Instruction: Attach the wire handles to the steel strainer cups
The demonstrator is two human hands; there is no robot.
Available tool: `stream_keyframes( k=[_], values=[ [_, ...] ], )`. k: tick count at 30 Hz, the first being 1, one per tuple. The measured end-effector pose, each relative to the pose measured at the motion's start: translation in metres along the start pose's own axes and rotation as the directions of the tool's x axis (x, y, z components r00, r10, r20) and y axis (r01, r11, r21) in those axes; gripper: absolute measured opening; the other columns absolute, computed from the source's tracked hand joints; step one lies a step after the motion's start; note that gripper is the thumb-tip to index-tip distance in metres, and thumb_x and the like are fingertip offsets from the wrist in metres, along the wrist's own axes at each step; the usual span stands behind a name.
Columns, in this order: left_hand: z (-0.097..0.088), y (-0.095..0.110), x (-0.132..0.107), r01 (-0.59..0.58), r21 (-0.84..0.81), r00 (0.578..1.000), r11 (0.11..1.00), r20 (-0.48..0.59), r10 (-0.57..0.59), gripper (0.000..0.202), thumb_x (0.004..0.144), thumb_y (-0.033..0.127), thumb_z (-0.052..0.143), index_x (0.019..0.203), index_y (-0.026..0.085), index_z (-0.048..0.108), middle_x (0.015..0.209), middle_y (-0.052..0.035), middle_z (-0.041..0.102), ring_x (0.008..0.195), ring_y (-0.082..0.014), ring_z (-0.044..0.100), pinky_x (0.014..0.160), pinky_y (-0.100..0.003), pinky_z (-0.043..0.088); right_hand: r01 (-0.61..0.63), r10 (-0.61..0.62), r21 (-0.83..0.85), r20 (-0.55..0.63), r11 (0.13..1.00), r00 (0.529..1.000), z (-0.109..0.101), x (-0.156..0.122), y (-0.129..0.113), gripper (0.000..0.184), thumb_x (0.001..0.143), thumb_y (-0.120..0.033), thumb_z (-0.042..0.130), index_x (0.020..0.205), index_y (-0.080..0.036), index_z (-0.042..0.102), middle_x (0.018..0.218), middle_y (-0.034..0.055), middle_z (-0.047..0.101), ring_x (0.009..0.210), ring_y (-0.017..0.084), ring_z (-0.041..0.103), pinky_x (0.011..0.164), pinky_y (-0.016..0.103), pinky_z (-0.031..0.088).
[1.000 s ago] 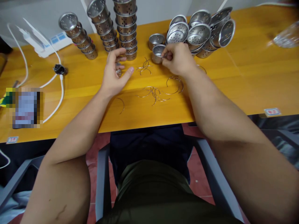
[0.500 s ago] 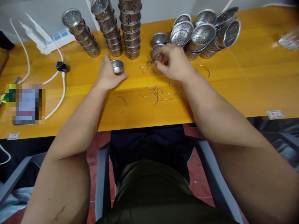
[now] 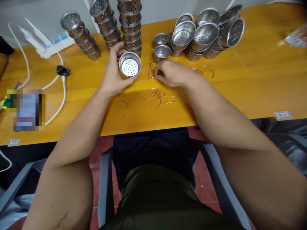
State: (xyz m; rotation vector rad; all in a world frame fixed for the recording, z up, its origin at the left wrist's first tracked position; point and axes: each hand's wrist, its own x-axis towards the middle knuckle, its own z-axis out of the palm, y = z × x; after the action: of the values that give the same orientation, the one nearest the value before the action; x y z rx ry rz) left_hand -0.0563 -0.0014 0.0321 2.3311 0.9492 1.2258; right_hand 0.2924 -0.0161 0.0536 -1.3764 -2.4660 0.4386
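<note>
Surface (image 3: 242, 92): yellow wood, spanning 9 to 3 o'clock as taken from the occupied chair. At 1 o'clock stands a cluster of leaning metal cups (image 3: 203, 40), perforated, mouths tipped toward the seat. Between 10 and 12 o'clock rise three stacks (image 3: 107, 25) of similar cups. A white power strip (image 3: 54, 46) with blue patches lies at 10 o'clock; I can read no brand on it.

The left hand (image 3: 114, 73), at 11 o'clock, has its grip curled around a single perforated cup (image 3: 130, 64), tilted so that the drilled base faces the person. The right hand (image 3: 171, 73), at 12 o'clock, has its grip narrow, fingertips pinched together; whether a wire is between them I cannot tell. Just beyond it stand two small cups (image 3: 162, 52), upright.

Two edge labels, at 3 o'clock (image 3: 283, 115) and 9 o'clock (image 3: 13, 142), carry reddish characters in blue borders, too blurred to read. Curved wires (image 3: 157, 92) lie scattered at 12 o'clock.

Change over the last half second: the held cup, previously upright on the surface, is now tilted; the right hand has moved from the small cups toward the seat.
</note>
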Motion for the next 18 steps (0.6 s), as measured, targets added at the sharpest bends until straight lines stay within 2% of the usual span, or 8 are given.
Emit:
stream_keyframes(
  k=[4, 8, 11, 14, 16, 18],
  values=[
    [0.008, 0.01, 0.001, 0.029, -0.117, 0.998, 0.993, -0.056, -0.035, 0.132, 0.071, 0.1, 0.112, 0.174, 0.044, 0.052, 0.18, -0.0144, 0.068, 0.172, -0.0535, 0.064, 0.139, -0.072, 0.062, 0.064, -0.066, -0.064, -0.034, 0.996, 0.997, 0.003, -0.003, -0.005, 0.011, 0.116, -0.022, 0.076, 0.109, -0.03, 0.073, 0.131, 0.0166, 0.088, 0.118, 0.044, 0.083, 0.106, 0.057, 0.067],
    [0.011, 0.014, 0.0, 0.054, -0.176, 0.995, 0.983, -0.069, -0.067, 0.137, 0.068, 0.111, 0.112, 0.171, 0.043, 0.053, 0.179, -0.0113, 0.069, 0.171, -0.0494, 0.063, 0.137, -0.069, 0.064, 0.148, -0.132, 0.099, -0.157, 0.984, 0.979, -0.004, -0.009, -0.011, 0.004, 0.12, -0.036, 0.076, 0.119, -0.032, 0.074, 0.129, 0.014, 0.088, 0.115, 0.041, 0.08, 0.106, 0.058, 0.064],
    [0.013, 0.021, -0.001, 0.093, -0.208, 0.992, 0.974, -0.062, -0.108, 0.133, 0.067, 0.105, 0.116, 0.166, 0.042, 0.055, 0.175, -0.0126, 0.07, 0.172, -0.0511, 0.063, 0.135, -0.07, 0.065, 0.235, -0.142, 0.341, -0.276, 0.91, 0.951, -0.012, -0.011, -0.014, 0.027, 0.12, -0.057, 0.084, 0.125, -0.032, 0.074, 0.117, 0.0088, 0.085, 0.102, 0.031, 0.074, 0.1, 0.05, 0.061],
    [0.015, 0.028, -0.002, 0.09, -0.228, 0.992, 0.97, -0.066, -0.107, 0.119, 0.072, 0.096, 0.114, 0.163, 0.045, 0.058, 0.168, -0.014, 0.072, 0.168, -0.0525, 0.068, 0.129, -0.07, 0.07, 0.29, -0.104, 0.529, -0.352, 0.797, 0.93, -0.015, -0.009, -0.016, 0.05, 0.118, -0.079, 0.088, 0.119, -0.031, 0.074, 0.103, 0.0037, 0.077, 0.079, 0.022, 0.062, 0.081, 0.044, 0.055],
    [0.016, 0.03, -0.003, 0.082, -0.215, 0.993, 0.973, -0.061, -0.097, 0.113, 0.075, 0.097, 0.109, 0.163, 0.048, 0.057, 0.166, -0.0119, 0.073, 0.162, -0.0499, 0.073, 0.124, -0.068, 0.073, 0.297, -0.073, 0.568, -0.383, 0.768, 0.921, -0.015, -0.007, -0.019, 0.058, 0.115, -0.086, 0.091, 0.112, -0.031, 0.073, 0.094, 0.0013, 0.072, 0.071, 0.02, 0.055, 0.071, 0.043, 0.049],
    [0.018, 0.028, -0.004, 0.067, -0.216, 0.995, 0.974, -0.063, -0.082, 0.111, 0.076, 0.098, 0.106, 0.163, 0.05, 0.056, 0.166, -0.0106, 0.073, 0.158, -0.0484, 0.076, 0.121, -0.068, 0.075, 0.318, -0.059, 0.564, -0.428, 0.762, 0.902, -0.016, -0.006, -0.021, 0.061, 0.112, -0.091, 0.092, 0.107, -0.033, 0.073, 0.089, 0.0014, 0.07, 0.072, 0.022, 0.055, 0.069, 0.043, 0.049]
  ],
)
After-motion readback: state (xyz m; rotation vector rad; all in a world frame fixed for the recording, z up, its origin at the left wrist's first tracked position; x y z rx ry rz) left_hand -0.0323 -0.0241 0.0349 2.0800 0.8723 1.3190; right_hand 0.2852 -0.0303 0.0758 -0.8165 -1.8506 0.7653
